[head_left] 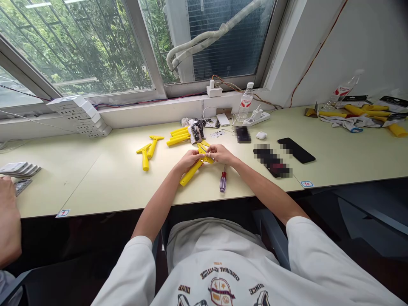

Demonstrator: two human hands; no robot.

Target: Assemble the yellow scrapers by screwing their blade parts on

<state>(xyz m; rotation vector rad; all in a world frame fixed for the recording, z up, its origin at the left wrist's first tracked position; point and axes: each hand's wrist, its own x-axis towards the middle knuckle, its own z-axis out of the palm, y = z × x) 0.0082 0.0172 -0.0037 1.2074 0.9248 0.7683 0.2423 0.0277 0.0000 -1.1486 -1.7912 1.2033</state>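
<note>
A yellow plastic scraper (pixel 191 173) is held over the table, its handle slanting down toward me. My left hand (pixel 190 160) is closed around it near the head. My right hand (pixel 220 153) pinches the head from the other side; any small part between the fingertips is hidden. Just below my right hand lies a screwdriver (pixel 223 182) with a clear purple and red handle, its tip pointing away from me. Two more yellow scrapers, one nearer (pixel 145 158) and one behind it (pixel 153 145), rest to the left. Beyond my hands are several yellow handles (pixel 178 137) beside black-and-white packaging (pixel 196 131).
To the right lie a black phone (pixel 296 150), a partly blurred dark object (pixel 272 160) and a white earphone case (pixel 261 135). A water bottle (pixel 245 102) stands beside a power strip (pixel 256 117). White boxes (pixel 79 114) are stacked at back left. Another person's arm (pixel 9 221) reaches in at left.
</note>
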